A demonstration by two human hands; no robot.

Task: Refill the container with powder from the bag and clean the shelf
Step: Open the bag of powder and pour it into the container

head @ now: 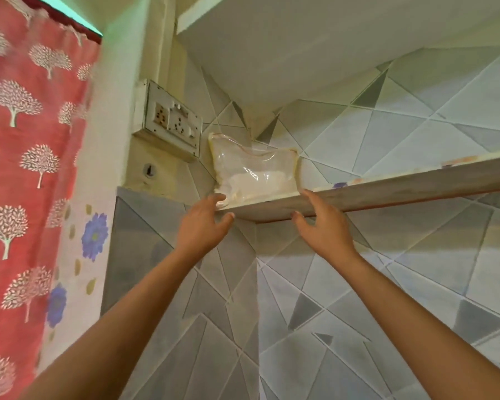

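Note:
A clear plastic bag (pixel 254 171) half full of white powder stands upright at the left end of a wall shelf (pixel 387 194), leaning on the tiled wall. My left hand (pixel 204 223) is raised just below the bag's lower left corner, fingers spread, its fingertips close to or touching the bag. My right hand (pixel 322 223) is raised at the shelf's front edge, just right of the bag, fingers apart and holding nothing. No container is in view.
An upper shelf (pixel 300 53) overhangs the bag. A switch and socket board (pixel 171 119) is fixed to the wall left of the bag. A red curtain with white trees (pixel 26 168) hangs at the left. Patterned wall tiles (pixel 358 313) fill the space below.

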